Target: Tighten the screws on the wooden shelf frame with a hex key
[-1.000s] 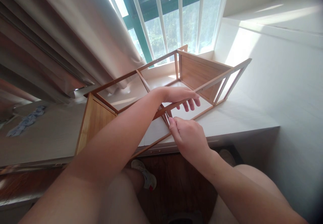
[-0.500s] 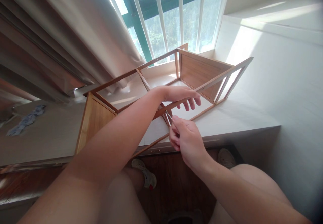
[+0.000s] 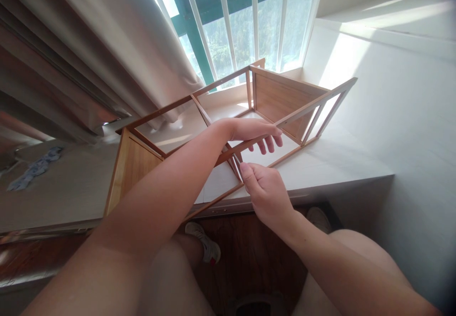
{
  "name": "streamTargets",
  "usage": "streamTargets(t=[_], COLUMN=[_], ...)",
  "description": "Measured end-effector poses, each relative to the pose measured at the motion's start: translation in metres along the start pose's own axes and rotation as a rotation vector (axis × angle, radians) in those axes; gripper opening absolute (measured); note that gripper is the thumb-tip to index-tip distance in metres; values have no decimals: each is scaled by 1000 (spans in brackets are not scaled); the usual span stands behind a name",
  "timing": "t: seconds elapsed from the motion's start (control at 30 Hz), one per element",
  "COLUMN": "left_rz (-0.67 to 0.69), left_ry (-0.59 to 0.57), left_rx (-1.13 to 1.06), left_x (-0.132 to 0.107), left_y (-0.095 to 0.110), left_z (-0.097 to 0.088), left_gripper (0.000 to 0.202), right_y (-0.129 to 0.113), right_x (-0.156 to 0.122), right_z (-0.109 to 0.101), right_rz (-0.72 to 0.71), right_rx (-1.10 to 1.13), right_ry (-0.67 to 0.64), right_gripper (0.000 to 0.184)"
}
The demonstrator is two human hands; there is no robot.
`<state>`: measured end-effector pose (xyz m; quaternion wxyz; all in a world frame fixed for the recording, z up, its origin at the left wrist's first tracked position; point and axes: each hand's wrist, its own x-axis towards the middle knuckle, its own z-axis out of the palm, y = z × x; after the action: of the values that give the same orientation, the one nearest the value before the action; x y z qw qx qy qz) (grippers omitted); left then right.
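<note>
A light-brown wooden frame (image 3: 299, 111), like a small open shelf unit, lies on its side on the white ledge. My left hand (image 3: 261, 135) is draped over its upper front rail, the palm on the wood and the fingers curving down behind it. Close beneath that rail, my right hand (image 3: 267, 185) is closed around a thin metal rod (image 3: 236, 158), whose tip meets the rail near a crossbar. Most of the rod is hidden in my fist, so its kind cannot be told. My left forearm covers part of the frame and its left wooden panel (image 3: 131, 173).
The white window ledge (image 3: 342, 164) ends at a front edge above the dark wooden floor (image 3: 249, 244). Behind are a barred window (image 3: 245, 35) and a beige curtain (image 3: 117, 35). A crumpled patterned cloth (image 3: 35, 168) lies at left. My shoe (image 3: 203, 242) is below the ledge.
My right hand has rotated about the rod, its knuckles turning upward and its curled fingers going out of sight. My left hand stays on the rail, and the frame has barely shifted.
</note>
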<state>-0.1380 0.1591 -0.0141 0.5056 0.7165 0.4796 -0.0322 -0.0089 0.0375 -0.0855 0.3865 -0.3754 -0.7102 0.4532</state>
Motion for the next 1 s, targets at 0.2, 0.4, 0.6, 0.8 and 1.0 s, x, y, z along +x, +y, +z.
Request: streamTargets(t=[0.2, 0.4, 0.6, 0.8, 1.0], left_rz=[6, 7, 10, 19, 32], left_ry=[-4, 2, -11, -1, -12], left_rx=[5, 1, 9, 21, 4], left_x=[0, 0, 1, 2, 4], left_y=[0, -2, -3, -2, -3], left_z=[0, 0, -1, -1, -1], left_gripper=[50, 51, 53, 57, 54], right_y=[0, 2, -2, -6, -5], right_x=[3, 5, 7, 9, 7], right_z=[-2, -7, -11, -12, -11], right_rz=[-49, -71, -156, -118, -109], right_rx=[-167, -424, -657, -464, -229], right_ry=[-9, -28, -39, -53, -4], right_gripper=[43, 42, 42, 41, 44])
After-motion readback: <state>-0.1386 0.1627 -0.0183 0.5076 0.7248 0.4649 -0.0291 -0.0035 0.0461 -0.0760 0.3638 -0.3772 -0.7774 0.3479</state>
